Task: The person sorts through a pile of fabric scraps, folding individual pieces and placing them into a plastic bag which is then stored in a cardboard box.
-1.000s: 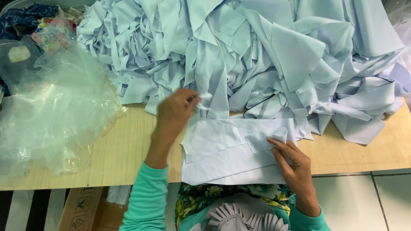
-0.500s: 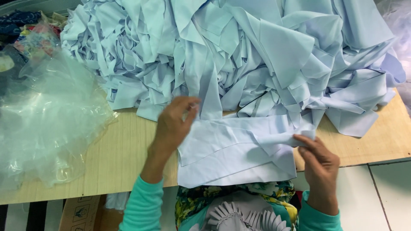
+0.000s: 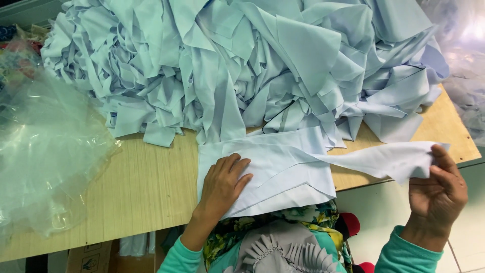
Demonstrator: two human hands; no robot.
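We've got the left hand [image 3: 222, 187] palm-down, fingers spread flat, gripping nothing, pressing the small stack of flat pale-blue fabric pieces [image 3: 283, 167] at the near edge of the light wooden table [image 3: 141, 187]. Right hand [image 3: 437, 189] is off the table's right edge, fingers and thumb pinched shut on the end of one pale-blue fabric strip [image 3: 379, 159]; the strip runs from the stack out to that hand, lifted clear of the tabletop. Big heap of crumpled pale-blue fabric cut pieces [image 3: 242, 65] sits just behind the stack, touching it. Clear crinkled plastic bag [image 3: 45, 151] lies at the left end of the table.
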